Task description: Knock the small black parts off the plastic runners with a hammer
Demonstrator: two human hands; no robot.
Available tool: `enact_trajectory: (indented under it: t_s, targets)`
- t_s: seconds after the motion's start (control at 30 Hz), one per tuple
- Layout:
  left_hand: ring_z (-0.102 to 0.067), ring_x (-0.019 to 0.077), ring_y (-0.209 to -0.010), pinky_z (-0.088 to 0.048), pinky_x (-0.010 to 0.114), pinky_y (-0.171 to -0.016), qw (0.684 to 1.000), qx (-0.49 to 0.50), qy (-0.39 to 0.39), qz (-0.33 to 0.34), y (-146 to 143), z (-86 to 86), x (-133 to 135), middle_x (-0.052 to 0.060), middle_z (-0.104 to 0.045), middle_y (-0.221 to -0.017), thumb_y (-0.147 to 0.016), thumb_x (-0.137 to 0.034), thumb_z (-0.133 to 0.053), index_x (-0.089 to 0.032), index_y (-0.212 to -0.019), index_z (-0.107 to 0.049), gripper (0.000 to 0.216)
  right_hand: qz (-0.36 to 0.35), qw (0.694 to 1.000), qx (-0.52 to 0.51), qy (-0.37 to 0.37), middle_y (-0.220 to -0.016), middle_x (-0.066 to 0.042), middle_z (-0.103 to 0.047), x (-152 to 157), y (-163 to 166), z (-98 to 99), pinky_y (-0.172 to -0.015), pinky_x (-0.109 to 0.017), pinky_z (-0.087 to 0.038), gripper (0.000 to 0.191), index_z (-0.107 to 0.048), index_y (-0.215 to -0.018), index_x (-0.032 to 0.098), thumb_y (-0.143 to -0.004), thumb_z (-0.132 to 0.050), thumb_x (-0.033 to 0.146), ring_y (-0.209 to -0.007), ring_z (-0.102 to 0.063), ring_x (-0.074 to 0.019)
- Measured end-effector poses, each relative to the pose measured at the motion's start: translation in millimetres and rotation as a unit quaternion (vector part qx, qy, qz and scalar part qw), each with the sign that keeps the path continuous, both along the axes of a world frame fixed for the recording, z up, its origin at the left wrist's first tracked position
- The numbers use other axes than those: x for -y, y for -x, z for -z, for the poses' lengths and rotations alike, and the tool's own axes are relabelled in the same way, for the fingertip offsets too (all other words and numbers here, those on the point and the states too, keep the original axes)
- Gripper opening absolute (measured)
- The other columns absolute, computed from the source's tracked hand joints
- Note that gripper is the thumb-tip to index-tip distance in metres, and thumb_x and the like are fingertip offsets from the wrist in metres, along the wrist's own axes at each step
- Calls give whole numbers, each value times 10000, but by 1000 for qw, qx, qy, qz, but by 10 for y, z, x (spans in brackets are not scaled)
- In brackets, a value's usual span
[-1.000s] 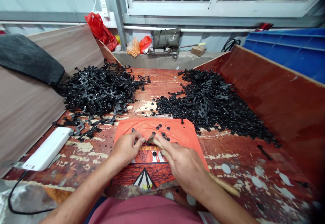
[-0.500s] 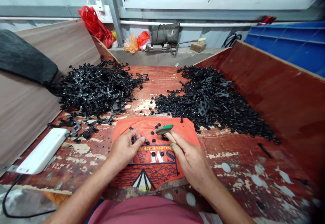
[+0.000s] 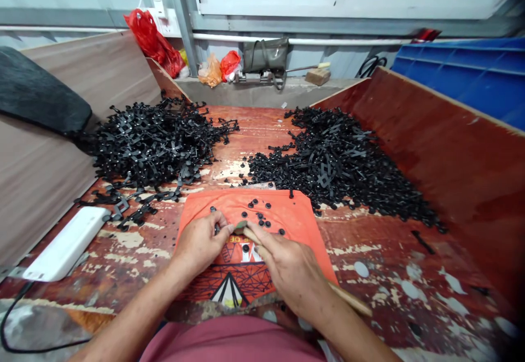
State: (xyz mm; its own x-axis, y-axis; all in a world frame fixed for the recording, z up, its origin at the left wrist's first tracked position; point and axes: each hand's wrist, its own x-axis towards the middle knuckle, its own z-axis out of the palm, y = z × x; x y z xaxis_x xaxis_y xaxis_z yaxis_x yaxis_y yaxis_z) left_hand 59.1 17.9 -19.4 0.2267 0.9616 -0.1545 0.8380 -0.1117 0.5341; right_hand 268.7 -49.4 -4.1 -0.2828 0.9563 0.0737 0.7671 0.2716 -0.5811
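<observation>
My right hand [image 3: 287, 261] is wrapped round the wooden handle of a small hammer [image 3: 348, 299]. Its green head lies low over the orange printed cloth [image 3: 295, 209], close to my left fingertips. My left hand [image 3: 205, 239] rests on the cloth with thumb and fingers pinched together at a small black part [image 3: 217, 229], mostly hidden by the fingers. Several loose black round pieces [image 3: 260, 216] are scattered over the cloth between and beyond my hands.
Heaps of black linked parts [image 3: 151, 143] and black strips [image 3: 340, 154] flank the cloth. A white power bank [image 3: 68, 244] with a cable lies at left. Boards [image 3: 443, 127] wall the worktop. Behind stand a dark bag [image 3: 266, 56], plastic bags and a blue crate [image 3: 463, 77].
My right hand has moved left and turned, bringing the hammer head down beside my left fingertips. The left hand stays almost in place; some loose pieces on the cloth have shifted.
</observation>
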Motion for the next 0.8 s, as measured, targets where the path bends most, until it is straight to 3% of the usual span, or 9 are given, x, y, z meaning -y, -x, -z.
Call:
enact_trajectory:
  t_s: [0.27, 0.5, 0.8]
  targets:
    - [-508, 146, -568, -312, 237, -559, 999, 48, 9, 5, 26, -12, -3, -20, -593, -605, -859, -482, -494, -205, -726, -613, 329, -6, 1000, -15, 21, -1201, -3, -701, -35, -27, -26, -902, -346, -551, 491, -424, -1444, 350, -977, -441, 200, -1042, -683, -191]
    - [-520, 145, -600, -337, 237, -577, 991, 130, -3, -22, -8, -19, -213, -12, -617, -638, -854, -471, -509, -185, -727, -633, 336, 80, 993, -86, 15, -1355, 32, -588, -112, -308, -102, -1014, -375, -493, 432, -459, -1422, 337, -1005, -387, 254, -1215, -579, -185]
    - [-501, 152, -566, -277, 253, -545, 999, 35, -1, -4, -209, -9, -360, -19, -585, -595, -863, -466, -501, -211, -748, -661, 323, 82, 995, -54, 35, -1347, 55, -589, -90, -349, -49, -1026, -394, -483, 433, -464, -1415, 346, -1001, -389, 247, -1208, -585, -180]
